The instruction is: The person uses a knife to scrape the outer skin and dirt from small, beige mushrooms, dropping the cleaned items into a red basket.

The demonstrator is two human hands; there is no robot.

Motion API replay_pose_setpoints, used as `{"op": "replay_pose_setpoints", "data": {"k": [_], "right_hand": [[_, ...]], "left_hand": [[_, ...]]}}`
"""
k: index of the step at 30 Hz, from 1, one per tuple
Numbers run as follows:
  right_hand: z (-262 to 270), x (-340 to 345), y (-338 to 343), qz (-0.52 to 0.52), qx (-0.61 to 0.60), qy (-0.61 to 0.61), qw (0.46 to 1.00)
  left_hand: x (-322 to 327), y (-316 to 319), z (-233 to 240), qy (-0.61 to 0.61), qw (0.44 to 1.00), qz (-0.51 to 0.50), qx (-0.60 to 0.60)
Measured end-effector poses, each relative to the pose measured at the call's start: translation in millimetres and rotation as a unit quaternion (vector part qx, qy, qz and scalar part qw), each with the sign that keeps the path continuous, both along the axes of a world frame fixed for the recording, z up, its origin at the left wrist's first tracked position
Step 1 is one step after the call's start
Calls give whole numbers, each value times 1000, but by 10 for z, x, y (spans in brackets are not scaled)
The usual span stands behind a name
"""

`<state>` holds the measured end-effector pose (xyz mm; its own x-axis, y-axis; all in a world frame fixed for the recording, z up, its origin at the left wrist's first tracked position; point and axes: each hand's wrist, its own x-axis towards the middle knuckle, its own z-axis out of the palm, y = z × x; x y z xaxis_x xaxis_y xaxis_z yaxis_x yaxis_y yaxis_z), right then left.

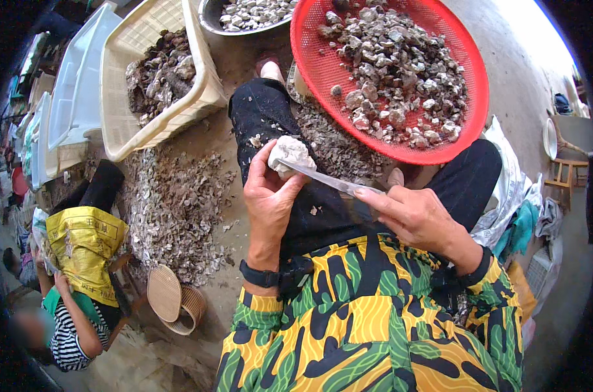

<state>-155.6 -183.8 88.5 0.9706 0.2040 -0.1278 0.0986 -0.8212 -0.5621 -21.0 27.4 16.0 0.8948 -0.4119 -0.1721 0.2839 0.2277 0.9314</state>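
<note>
A whitish, rough-surfaced lump (292,153) sits in the fingers of my left hand (272,196), above my left thigh. It looks largely peeled; what material it is I cannot tell. My right hand (414,210) grips a knife (333,181) by its handle, which the fingers mostly hide. The narrow blade points left, and its tip rests against the face of the lump. Small pale scraps (316,210) cling to my dark trousers (267,105) below the hands.
Beyond my knees stands a red mesh basket (392,154) of rough grey-white pieces. A metal basin (213,24) holds whiter pieces. Dark, unpeeled lumps fill part of a cream plastic crate (164,134). Peelings (179,206) cover the floor at left, near a seated person (76,313) in a yellow sack apron.
</note>
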Motion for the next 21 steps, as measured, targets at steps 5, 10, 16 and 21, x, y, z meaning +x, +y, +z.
{"op": "replay_pose_setpoints", "data": {"k": [5,10,16,21], "right_hand": [[119,-36,-118,-8,25,14,1000],[272,-9,-192,-8,44,84,995],[379,94,-272,1,67,95,993],[415,100,-107,-16,4,106,994]], "left_hand": [[2,-12,-26,-48,998,-5,31],[-16,-16,10,-36,998,-18,50],[-26,-11,-24,-68,996,-18,51],[9,-5,-29,-42,998,-15,38]]}}
